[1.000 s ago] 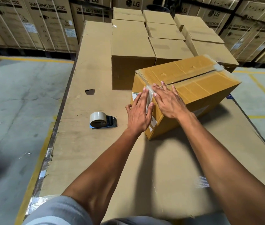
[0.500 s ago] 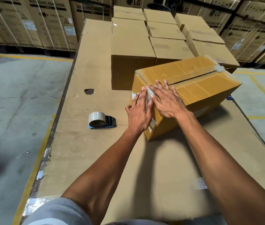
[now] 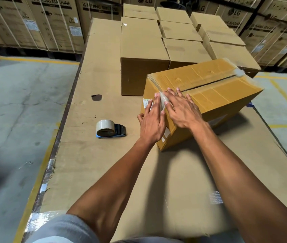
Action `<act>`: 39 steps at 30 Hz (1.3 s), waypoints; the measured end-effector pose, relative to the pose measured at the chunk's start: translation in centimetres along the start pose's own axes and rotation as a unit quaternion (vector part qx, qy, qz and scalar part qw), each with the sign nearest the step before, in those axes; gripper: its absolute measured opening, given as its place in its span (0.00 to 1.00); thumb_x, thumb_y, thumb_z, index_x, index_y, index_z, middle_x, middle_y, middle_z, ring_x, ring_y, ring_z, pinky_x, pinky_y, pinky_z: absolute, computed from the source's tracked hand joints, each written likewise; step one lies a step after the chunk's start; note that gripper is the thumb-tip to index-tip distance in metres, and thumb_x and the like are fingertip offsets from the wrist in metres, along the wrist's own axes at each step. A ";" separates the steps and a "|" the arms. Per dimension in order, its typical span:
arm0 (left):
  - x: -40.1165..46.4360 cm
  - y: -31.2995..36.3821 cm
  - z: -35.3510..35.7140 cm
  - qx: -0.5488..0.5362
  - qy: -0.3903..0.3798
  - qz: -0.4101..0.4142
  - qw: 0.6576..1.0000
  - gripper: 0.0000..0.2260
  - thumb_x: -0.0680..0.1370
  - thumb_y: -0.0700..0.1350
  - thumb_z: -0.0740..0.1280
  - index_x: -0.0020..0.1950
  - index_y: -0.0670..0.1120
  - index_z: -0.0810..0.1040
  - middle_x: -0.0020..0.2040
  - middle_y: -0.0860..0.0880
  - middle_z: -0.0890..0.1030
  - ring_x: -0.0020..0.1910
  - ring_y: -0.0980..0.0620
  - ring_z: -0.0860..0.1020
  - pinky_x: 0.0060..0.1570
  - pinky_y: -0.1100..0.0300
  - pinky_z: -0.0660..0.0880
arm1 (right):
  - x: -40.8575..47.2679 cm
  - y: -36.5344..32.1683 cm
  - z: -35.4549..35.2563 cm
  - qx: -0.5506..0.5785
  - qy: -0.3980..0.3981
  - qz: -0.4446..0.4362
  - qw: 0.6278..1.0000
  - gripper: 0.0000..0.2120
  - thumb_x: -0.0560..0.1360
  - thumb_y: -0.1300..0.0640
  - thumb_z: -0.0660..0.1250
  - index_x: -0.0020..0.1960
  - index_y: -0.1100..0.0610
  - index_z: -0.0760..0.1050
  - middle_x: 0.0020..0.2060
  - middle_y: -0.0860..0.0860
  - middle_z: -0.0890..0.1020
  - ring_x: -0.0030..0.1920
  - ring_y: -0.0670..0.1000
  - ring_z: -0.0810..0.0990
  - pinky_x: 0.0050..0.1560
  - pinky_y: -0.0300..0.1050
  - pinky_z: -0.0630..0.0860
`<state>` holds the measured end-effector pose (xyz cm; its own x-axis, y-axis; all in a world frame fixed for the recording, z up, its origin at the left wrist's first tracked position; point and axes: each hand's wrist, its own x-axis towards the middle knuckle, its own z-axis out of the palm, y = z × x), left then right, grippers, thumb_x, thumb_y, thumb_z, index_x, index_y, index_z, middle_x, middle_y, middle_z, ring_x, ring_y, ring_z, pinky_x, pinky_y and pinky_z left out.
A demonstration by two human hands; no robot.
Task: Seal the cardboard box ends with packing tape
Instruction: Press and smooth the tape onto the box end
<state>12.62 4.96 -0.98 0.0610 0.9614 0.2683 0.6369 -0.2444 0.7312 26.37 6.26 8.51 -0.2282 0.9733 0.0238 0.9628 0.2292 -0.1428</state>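
Both flat, open hands, left hand and right hand, press tape onto the stiff, light-looking box; dispenser lies at nine o'clock.

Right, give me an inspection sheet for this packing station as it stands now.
Surface: flat brown cardboard sheet covering the worktop, with a small torn hole.
Job's things: tan cardboard box lying at an angle, clear tape along its top seam; blue-handled tape dispenser with a clear roll set down left of it, untouched.
Clutter: plain closed cartons grouped behind the box.
Hands: left hand flat on the box's near end; right hand pressing tape over the near top edge.
Cables: nothing seen.
Surroundings: grey concrete floor with yellow lines; stacked printed washing machine cartons behind.
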 end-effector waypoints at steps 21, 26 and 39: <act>-2.6 -1.7 0.4 0.028 -0.045 -0.040 0.998 0.30 0.87 0.50 0.54 0.89 0.54 0.51 0.89 0.55 0.57 0.86 0.51 0.55 0.69 0.40 0.64 | -0.8 -0.5 0.0 0.008 0.054 0.022 0.998 0.30 0.87 0.43 0.47 0.84 0.54 0.60 0.84 0.53 0.63 0.85 0.56 0.59 0.84 0.58 0.54; -1.1 1.4 -0.1 -0.028 0.003 -0.009 1.000 0.31 0.85 0.49 0.56 0.89 0.55 0.53 0.89 0.57 0.55 0.85 0.52 0.58 0.67 0.44 0.62 | -1.2 -0.4 -0.1 0.029 0.057 -0.004 0.998 0.27 0.85 0.48 0.48 0.83 0.50 0.66 0.82 0.52 0.67 0.84 0.55 0.63 0.84 0.57 0.57; -2.3 1.0 -0.9 -0.002 -0.021 0.009 1.000 0.33 0.83 0.50 0.54 0.89 0.55 0.53 0.88 0.56 0.57 0.85 0.52 0.56 0.65 0.45 0.64 | -2.1 -0.7 0.3 0.032 0.111 0.002 0.993 0.28 0.84 0.48 0.49 0.80 0.56 0.69 0.79 0.56 0.72 0.80 0.57 0.69 0.81 0.55 0.65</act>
<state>12.46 2.43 -0.31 0.1044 0.9614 0.2547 0.6327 -0.2618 0.7288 26.10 4.06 8.28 -0.1797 0.9542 0.2391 0.9509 0.2308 -0.2062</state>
